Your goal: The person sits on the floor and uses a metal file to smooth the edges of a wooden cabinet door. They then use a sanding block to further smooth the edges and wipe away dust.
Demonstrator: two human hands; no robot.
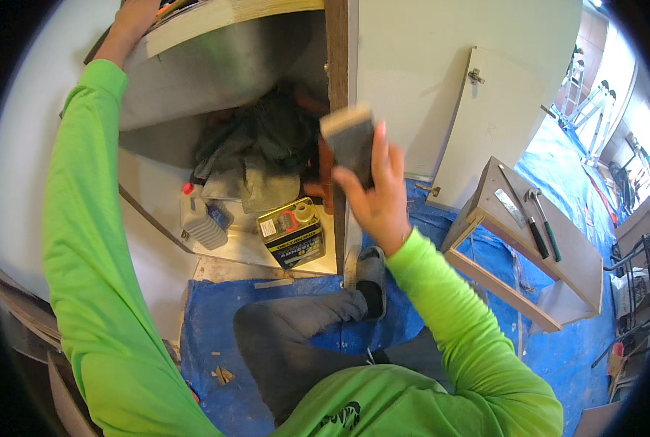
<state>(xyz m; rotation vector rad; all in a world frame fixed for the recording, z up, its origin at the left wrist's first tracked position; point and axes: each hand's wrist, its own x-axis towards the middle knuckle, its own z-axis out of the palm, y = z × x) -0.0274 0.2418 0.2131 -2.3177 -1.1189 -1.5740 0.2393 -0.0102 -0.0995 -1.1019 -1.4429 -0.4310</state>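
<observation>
My right hand (pixel 380 193) is raised in front of the open cabinet, its thumb and fingers around a dark grey block with a pale wood-coloured end (pixel 352 146). The block is slightly blurred. At the upper left, my left hand (pixel 132 25) reaches to the top of the cabinet, by its pale front edge (pixel 223 22). Its fingers run out of the picture, so their grip is hidden. Inside the cabinet stand a yellow and black metal can (pixel 292 233) and a whitish plastic jug with a red cap (pixel 201 218). Dark crumpled cloth (pixel 252 146) lies behind them.
A blue tarp (pixel 550 357) covers the floor under my bent legs. To the right, a wooden drawer-like box (pixel 558 255) carries a hammer (pixel 547 222) and a scraper-like tool (pixel 521 218). A loose door panel (pixel 485 131) leans on the wall; stepladders (pixel 591 116) stand beyond.
</observation>
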